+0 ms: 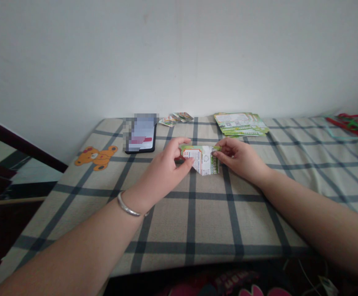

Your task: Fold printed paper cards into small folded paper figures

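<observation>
My left hand [163, 164] and my right hand [239, 158] both pinch a small folded printed paper [203, 161], green and white with red print, held just above a checked cloth-covered table [197, 213]. The left fingers grip its left edge, the right fingers its right edge. The lower part of the paper is folded to a point. A silver bangle [128, 209] sits on my left wrist.
A black phone [140, 135] lies at the back left. Small folded papers [175, 119] rest near the wall beside it. A stack of green flyers [240, 124] lies at the back. Red and green cords [353, 123] are at the far right. A bear print [96, 157] marks the cloth.
</observation>
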Tool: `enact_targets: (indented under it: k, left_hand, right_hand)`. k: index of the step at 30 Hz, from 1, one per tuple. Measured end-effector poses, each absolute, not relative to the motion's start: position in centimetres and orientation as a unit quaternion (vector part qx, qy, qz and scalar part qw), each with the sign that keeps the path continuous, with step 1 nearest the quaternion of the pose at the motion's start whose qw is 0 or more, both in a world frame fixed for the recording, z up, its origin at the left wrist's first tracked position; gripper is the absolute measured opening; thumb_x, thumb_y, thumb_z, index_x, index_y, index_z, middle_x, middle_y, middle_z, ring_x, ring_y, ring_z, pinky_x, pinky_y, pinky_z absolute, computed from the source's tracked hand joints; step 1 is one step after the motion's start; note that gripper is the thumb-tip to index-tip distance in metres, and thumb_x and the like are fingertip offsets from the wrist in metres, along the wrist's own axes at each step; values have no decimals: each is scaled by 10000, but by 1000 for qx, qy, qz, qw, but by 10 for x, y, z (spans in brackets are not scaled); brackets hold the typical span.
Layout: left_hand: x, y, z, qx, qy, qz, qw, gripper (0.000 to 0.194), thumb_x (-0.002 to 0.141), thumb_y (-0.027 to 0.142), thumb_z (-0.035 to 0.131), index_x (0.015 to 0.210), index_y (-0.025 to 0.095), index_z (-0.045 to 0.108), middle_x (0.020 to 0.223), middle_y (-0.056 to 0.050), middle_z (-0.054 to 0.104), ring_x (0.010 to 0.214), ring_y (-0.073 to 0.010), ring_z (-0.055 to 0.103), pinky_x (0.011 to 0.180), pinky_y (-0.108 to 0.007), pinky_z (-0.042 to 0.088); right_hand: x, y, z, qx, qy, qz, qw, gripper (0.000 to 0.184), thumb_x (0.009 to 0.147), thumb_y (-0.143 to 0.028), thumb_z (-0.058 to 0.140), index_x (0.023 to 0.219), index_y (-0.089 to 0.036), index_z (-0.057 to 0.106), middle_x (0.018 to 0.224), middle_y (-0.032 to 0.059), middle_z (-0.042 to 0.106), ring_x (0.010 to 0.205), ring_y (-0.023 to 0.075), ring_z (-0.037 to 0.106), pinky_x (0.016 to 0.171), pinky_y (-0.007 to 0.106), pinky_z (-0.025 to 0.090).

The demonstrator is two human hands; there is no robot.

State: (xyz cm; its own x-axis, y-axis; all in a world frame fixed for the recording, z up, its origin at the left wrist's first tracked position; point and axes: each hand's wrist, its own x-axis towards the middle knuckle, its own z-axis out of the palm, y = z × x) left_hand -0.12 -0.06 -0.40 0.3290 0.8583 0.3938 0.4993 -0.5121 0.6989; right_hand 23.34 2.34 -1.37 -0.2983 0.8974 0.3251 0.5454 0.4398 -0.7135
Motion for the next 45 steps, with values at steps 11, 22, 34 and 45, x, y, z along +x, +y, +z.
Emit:
enact_targets:
  k: [11,22,34,45]
  left_hand:
    - [-2,4,-7,848,400,339,79,340,830,113,598,1155,212,603,1216,-73,573,1165,-206,532,1028,-420,443]
    - [-3,0,-5,918,324,229,9,210,886,190,573,1027,260,712,1148,-25,647,1165,-231,493,1036,-458,403]
    - [-3,-3,-2,916,355,188,-8,256,872,207,586,1102,270,678,1154,-36,643,1131,-235,542,1057,-504,343]
    - [-3,-3,-2,917,362,166,19,288,886,222,575,1158,258,661,1207,-38,618,1135,-235,538,1001,-440,435]
  right_hand:
    - [232,23,-11,-488,-787,213,311,156,839,-313,606,925,-188,642,588,-41,514,514,105,449,459,237,336]
    - [231,22,-9,-487,-797,197,298,255,848,-276,584,1080,-187,640,581,-50,504,507,106,460,467,236,346]
    - [238,23,-8,-461,-823,175,284,211,812,-140,498,885,-203,686,672,-17,627,538,107,505,497,229,378]
    - [249,26,-3,-336,-916,114,187,209,830,-146,599,997,-209,708,886,32,668,747,138,602,667,256,453]
